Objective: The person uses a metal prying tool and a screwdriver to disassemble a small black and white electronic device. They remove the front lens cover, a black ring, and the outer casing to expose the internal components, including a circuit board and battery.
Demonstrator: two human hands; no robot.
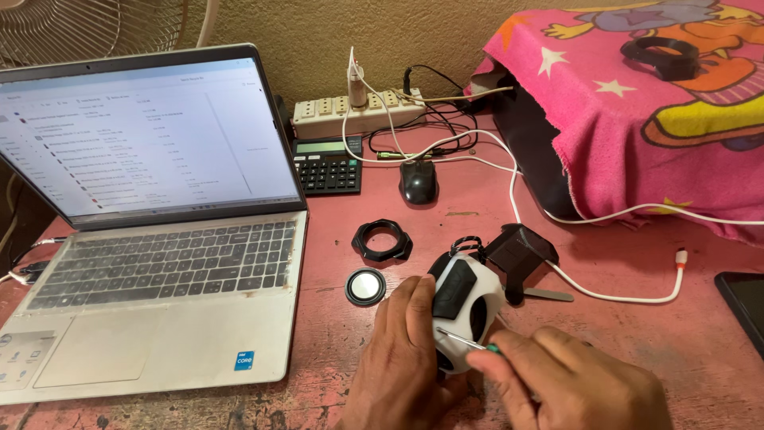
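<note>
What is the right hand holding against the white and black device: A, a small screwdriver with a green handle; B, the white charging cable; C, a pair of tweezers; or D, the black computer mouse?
A: the right hand pinches a small screwdriver with a thin metal shaft and green handle, tip at the white and black device steadied by the left hand; the computer mouse and white cable lie untouched on the table.

I sat at a home desk: a worn pink table (684,334) against a rough wall, with my laptop (151,231), calculator (328,165), power strip (350,114) and a cartoon blanket (637,119)
</note>
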